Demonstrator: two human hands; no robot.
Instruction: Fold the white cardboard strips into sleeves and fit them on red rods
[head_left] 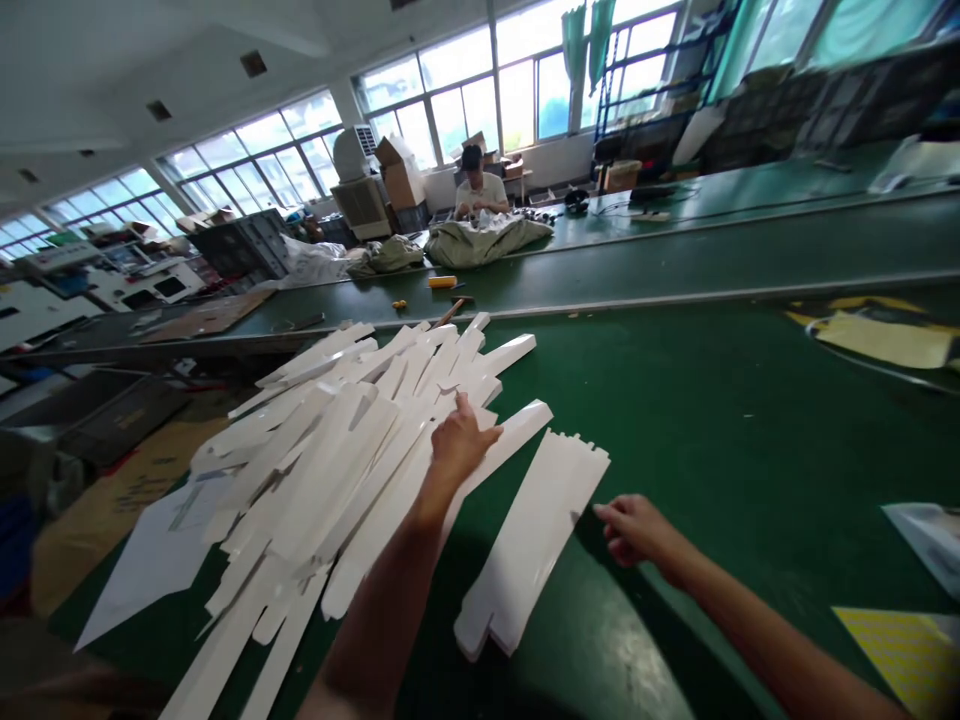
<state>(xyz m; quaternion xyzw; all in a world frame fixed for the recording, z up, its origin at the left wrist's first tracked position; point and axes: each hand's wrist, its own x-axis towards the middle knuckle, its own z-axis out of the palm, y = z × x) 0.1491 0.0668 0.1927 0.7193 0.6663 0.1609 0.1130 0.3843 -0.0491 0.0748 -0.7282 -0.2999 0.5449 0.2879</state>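
My left hand (459,442) is over a loose heap of long white card strips (360,430). Its index finger points forward and its thumb is spread to the side; no held thing shows in it. Just right of the heap lies a neat stack of white strips (534,535), with a notched far end and a split near end. Close to that stack's right edge, my right hand (634,530) hovers with loosely curled fingers and nothing visible in them.
A white paper sheet (154,555) lies left of the heap on the green table (690,400). Yellow-striped sheets (900,650) are at the lower right. Beyond a raised edge are a yellow roll (442,282), a large sack (487,240) and a seated person (484,190).
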